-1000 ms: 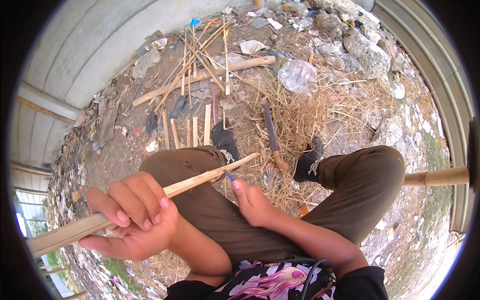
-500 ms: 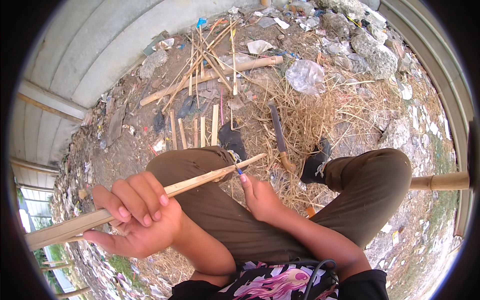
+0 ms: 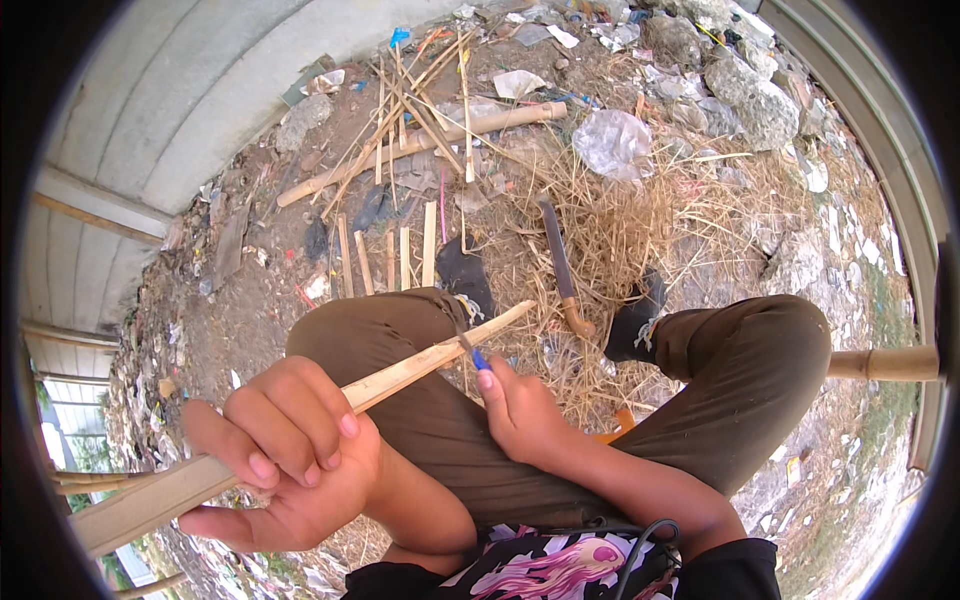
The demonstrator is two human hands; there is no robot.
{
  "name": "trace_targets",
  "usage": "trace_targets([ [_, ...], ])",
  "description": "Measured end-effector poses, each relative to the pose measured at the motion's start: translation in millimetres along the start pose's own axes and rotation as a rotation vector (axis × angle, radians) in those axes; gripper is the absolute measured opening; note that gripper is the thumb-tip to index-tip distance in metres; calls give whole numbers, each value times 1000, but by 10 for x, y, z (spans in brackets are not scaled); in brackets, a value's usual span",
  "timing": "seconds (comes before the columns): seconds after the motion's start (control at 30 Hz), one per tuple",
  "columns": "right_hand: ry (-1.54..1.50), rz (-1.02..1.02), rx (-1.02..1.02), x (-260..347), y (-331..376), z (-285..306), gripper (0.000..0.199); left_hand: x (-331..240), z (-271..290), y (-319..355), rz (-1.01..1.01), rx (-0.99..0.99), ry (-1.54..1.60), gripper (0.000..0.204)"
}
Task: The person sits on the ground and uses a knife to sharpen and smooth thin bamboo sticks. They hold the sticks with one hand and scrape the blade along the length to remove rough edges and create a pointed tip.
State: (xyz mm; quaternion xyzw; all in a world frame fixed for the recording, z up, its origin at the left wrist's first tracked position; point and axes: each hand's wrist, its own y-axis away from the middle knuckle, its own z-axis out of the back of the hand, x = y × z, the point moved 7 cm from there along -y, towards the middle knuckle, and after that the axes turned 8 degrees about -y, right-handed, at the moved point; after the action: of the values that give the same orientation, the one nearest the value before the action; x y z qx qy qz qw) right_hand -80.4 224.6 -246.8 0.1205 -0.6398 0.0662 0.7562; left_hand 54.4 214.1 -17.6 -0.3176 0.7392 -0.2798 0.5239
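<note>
A bamboo strip [image 3: 300, 420] is gripped by the left hand [image 3: 285, 455], fingers [image 3: 300, 425] curled fully round it, its thin end reaching past them over the knee. The right hand [image 3: 520, 410] is closed on a small blue-handled knife [image 3: 472, 352], the blade laid against the strip just beyond the fingertips. Shaving is best done in shallow strokes directed away from the body, the strip being held steady and turned little by little. A larger knife [image 3: 562, 270] lies well beyond both hands (on straw [image 3: 620, 230]), cut slats [image 3: 400, 255] beside it.
</note>
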Motion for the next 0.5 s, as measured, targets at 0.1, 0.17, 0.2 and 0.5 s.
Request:
trace_targets([
  [0.1, 46, -53, 18, -68, -22, 1, 40, -3, -11, 4, -1, 12, 0, 50],
  [0.17, 156, -185, 8, -306, -115, 41, 39, -1, 19, -25, 7, 6, 0, 50],
  [0.2, 101, -167, 11, -327, -111, 5, 41, -19, 26, -37, 5, -8, -5, 50],
  [0.5, 110, -224, -67, -414, -144, 91, 53, 6, -38, -20, 3, 30, -22, 50],
])
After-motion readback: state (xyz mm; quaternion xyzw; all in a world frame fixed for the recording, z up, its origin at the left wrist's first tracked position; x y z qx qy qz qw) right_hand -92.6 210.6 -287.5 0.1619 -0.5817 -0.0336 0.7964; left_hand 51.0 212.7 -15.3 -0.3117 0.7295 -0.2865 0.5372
